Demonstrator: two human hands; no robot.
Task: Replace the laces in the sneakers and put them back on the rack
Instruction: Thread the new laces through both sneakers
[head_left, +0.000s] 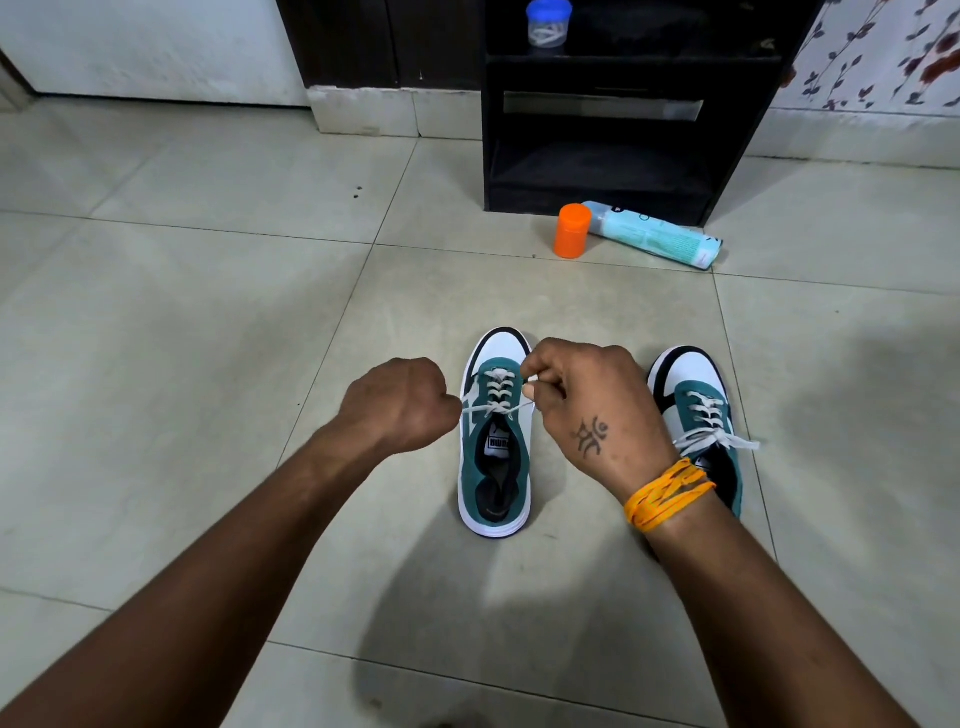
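Note:
Two teal, white and black sneakers stand on the tiled floor, toes pointing away from me. The left sneaker (496, 457) sits between my hands, and its white lace (497, 397) is threaded up the eyelets. My left hand (400, 405) is closed on one lace end, pulled out to the left. My right hand (592, 410) pinches the other end to the right of the tongue. The right sneaker (698, 400) is laced with loose ends spread sideways, and my right wrist partly hides it. The black rack (602, 114) stands ahead.
An orange-capped container (571, 231) and a pale blue tube (657, 236) lie on the floor in front of the rack. A blue-lidded jar (549, 23) sits on the rack's upper shelf. A white wall and a dark cabinet are at the back.

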